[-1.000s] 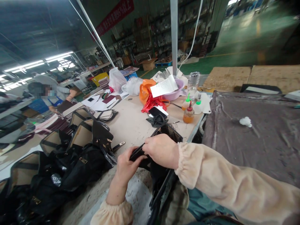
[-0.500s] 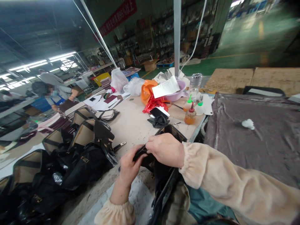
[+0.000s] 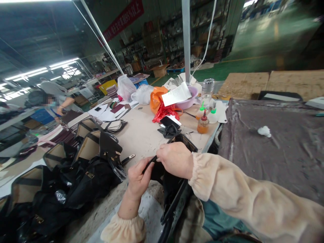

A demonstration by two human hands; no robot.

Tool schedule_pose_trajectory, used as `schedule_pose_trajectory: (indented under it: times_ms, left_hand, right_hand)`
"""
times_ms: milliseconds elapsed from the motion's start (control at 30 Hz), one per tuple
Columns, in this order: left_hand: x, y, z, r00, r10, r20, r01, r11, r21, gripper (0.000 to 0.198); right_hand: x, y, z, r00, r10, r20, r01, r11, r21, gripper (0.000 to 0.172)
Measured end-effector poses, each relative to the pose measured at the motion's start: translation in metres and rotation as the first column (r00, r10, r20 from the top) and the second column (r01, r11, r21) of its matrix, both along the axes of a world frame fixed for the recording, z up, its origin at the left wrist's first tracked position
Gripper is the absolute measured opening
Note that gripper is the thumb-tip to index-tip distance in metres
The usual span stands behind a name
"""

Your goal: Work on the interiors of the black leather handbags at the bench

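Note:
A black handbag (image 3: 171,192) stands upright at the table's near edge, in front of my body, its mouth facing up. My left hand (image 3: 138,177) pinches the bag's black edge between thumb and fingers on the left side. Close beside it, my right hand (image 3: 175,159) reaches across the opening with bent fingers on the same edge. The right fingertips are partly hidden behind the hand. Left of my hands, several black bags (image 3: 88,182) with tan linings and gold clasps lie in a row.
Beyond the bag lie a phone (image 3: 170,121), a red plastic bag (image 3: 165,112) and a glue bottle (image 3: 203,123). A purple basin (image 3: 189,99) and a glass jar (image 3: 208,89) stand farther back. A dark covered table (image 3: 275,145) is at right. A co-worker (image 3: 58,98) handles panels at left.
My left thumb and fingers have closed flatter on the bag's edge, and that edge has turned slightly. The whole view has shifted a little.

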State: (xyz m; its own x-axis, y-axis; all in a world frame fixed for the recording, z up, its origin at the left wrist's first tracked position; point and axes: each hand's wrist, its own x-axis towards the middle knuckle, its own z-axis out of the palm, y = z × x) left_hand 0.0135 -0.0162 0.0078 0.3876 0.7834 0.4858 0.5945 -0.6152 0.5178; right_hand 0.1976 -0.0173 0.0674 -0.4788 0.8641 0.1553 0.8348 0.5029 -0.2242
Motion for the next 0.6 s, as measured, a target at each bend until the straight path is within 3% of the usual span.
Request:
schedule_pose_trajectory:
  times_ms: [233,600]
  left_hand:
    - [-0.006,0.004,0.004,0.992,-0.026,-0.127,0.035,0.997,0.064,0.021]
    - [-0.007,0.008,0.011,0.991,-0.042,-0.125,0.035,0.998,-0.061,0.021]
  right_hand:
    - [0.001,0.003,0.000,1.000,-0.018,0.022,0.018,1.000,-0.013,0.024]
    - [0.019,0.005,0.003,0.994,-0.098,0.051,0.099,0.995,-0.019,0.026]
